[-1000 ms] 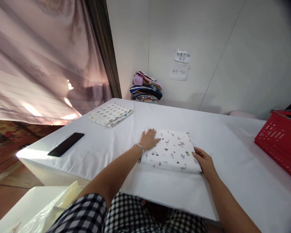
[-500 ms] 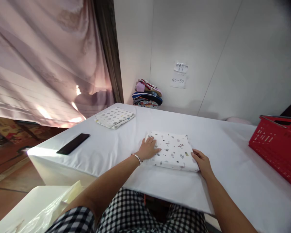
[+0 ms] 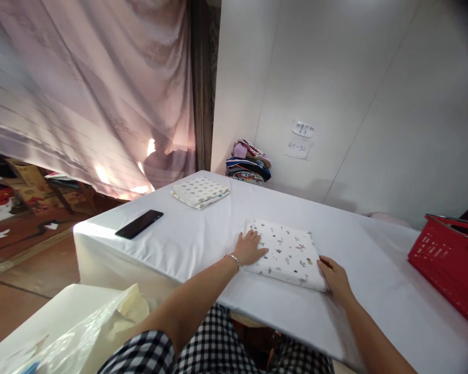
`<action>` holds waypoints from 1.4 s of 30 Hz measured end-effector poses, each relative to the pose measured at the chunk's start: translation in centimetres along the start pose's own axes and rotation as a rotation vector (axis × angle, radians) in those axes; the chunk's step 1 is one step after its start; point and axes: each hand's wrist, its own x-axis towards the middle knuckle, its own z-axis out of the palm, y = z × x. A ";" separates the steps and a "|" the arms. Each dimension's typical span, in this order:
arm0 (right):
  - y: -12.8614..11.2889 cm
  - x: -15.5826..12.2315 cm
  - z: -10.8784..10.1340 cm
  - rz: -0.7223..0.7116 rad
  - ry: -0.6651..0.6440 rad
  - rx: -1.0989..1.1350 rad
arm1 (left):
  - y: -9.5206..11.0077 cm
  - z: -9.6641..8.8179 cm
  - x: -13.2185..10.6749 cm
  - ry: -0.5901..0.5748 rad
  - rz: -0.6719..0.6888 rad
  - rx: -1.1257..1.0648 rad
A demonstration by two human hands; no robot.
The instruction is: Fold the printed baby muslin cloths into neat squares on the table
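Note:
A folded white cloth (image 3: 286,250) printed with small plants and animals lies flat on the white-covered table (image 3: 203,241) in front of me. My left hand (image 3: 250,249), with a bracelet at the wrist, rests flat on its left edge, fingers spread. At the cloth's right edge is my right hand (image 3: 336,278), its thumb and fingers closed on the border; the fingertips are partly hidden. Farther back on the left lies a second folded cloth (image 3: 201,192), white with a small repeated print.
A dark phone-like slab (image 3: 139,224) lies near the table's left edge. To the right stands a red plastic basket (image 3: 448,265). Stacked folded fabrics (image 3: 247,163) sit against the wall. Clear plastic wrapping (image 3: 89,324) covers part of a white surface at lower left.
My view has turned left, so everything sits farther right and slightly lower in the picture. Both hands keep nearly the same places on the cloth, which looks unchanged.

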 end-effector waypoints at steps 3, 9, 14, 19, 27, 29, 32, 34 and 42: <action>-3.1 1.4 0.8 -0.265 0.007 -0.251 | -0.1 0.2 0.1 0.006 0.001 0.002; -10.1 0.8 7.4 -0.493 -0.355 -0.542 | 0.0 0.2 -0.2 0.014 -0.016 0.013; -10.3 -1.2 10.3 -0.416 -0.598 -0.648 | 0.0 0.1 -0.3 0.015 -0.019 0.062; -8.6 -0.7 7.3 -0.358 -0.619 -0.712 | -0.3 0.5 0.0 0.007 -0.015 0.064; -3.6 -1.6 2.0 -0.272 -0.381 -0.685 | -0.3 0.3 -0.1 0.028 -0.021 -0.042; -2.7 -1.9 2.1 -0.300 -0.324 -0.598 | -0.3 0.4 -0.5 0.094 -0.056 -0.096; -1.8 -2.0 2.6 -0.300 -0.284 -0.480 | -0.6 0.8 -1.7 0.269 -0.149 -0.186; -1.6 -2.0 2.8 -0.279 -0.281 -0.437 | -0.9 1.2 -2.7 0.376 -0.200 -0.241; -1.6 -2.1 2.7 -0.261 -0.285 -0.422 | -0.4 0.8 -5.0 0.494 -0.314 -0.281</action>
